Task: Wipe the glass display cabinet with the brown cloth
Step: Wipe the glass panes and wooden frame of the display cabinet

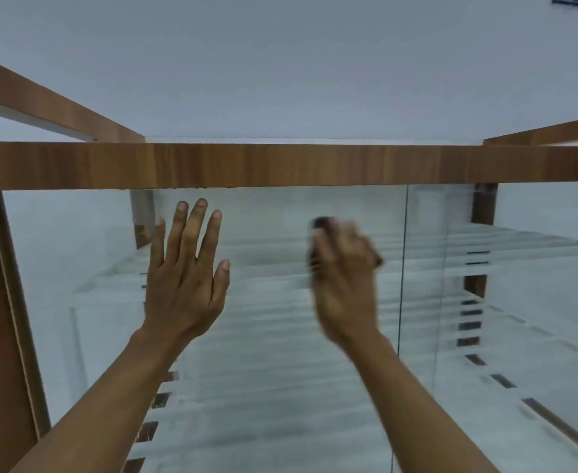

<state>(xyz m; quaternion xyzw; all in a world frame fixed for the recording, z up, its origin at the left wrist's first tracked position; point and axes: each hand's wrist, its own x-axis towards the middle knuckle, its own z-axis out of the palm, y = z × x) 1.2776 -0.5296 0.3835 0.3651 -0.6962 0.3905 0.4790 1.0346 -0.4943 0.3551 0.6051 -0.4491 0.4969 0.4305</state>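
Note:
The glass display cabinet (274,353) fills the view, with a wooden frame and a wide wooden top rail across the middle. My left hand (187,278) lies flat on the front glass, fingers straight and spread, just below the rail. To its right, my right hand (343,285) is blurred with motion and presses a dark brown cloth (321,227) against the glass. Only the cloth's upper and side edges show past the fingers; the rest is hidden under the hand.
The wooden top rail (287,163) runs just above both hands. A wooden upright (4,319) stands at the left edge. A vertical glass seam (404,268) lies right of my right hand. Glass shelves show inside. A pale wall rises behind.

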